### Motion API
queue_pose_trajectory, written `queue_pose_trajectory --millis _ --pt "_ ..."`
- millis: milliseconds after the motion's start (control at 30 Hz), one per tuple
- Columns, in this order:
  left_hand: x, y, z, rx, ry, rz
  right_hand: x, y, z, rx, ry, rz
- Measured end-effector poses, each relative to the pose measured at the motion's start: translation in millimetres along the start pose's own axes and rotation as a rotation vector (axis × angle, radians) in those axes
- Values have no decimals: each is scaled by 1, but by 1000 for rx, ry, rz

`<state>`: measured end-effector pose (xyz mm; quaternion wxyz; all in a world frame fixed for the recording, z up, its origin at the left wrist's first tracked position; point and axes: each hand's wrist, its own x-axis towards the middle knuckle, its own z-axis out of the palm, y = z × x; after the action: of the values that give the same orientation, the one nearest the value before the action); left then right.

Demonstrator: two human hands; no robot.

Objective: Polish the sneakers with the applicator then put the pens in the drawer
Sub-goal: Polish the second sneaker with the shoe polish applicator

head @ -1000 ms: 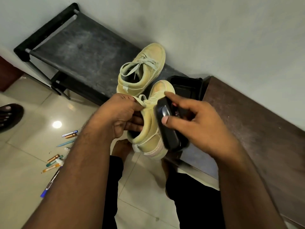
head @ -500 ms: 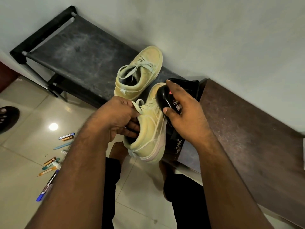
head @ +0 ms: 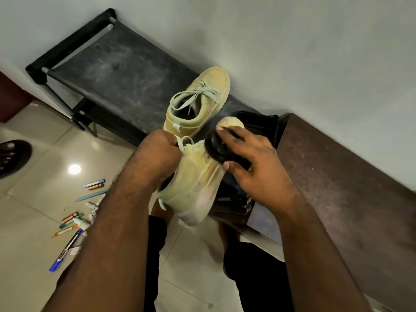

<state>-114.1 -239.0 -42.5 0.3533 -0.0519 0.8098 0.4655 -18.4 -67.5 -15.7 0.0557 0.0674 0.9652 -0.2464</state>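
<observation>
You're looking at pale yellow-green sneakers (head: 198, 102) w/ grey-green laces, a glossy black applicator (head: 217, 147) showing a red spot, blue, orange & teal pens (head: 74, 212) on beige tile, a dusty black rack (head: 126, 73), and a brown bench (head: 337, 176).

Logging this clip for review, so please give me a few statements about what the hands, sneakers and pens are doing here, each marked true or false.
1. The right hand holds the black applicator against the held sneaker. True.
2. The left hand is free and holds nothing. False: it grips the held sneaker at its collar.
3. The second sneaker rests on the black rack by the wall. True.
4. The pens already lie in a drawer. False: they are scattered on the floor tiles, left of the left arm.
5. Both sneakers are on the person's feet. False: one is held in the hands, the other sits on the rack.
</observation>
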Motion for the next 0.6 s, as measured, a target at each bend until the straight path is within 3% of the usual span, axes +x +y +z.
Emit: queue_pose_trajectory --millis 100,267,400,600 --pt "4 -4 1 45 45 21 -5 -11 7 -37 -93 -90" --pt "5 -2 4 31 90 12 2 2 -5 -198 39 49" --pt "5 -3 7 22 95 15 -12 -10 4 -121 57 -49" --pt "6 -4 8 -41 80 -9 -6 -14 5 -90 63 25"
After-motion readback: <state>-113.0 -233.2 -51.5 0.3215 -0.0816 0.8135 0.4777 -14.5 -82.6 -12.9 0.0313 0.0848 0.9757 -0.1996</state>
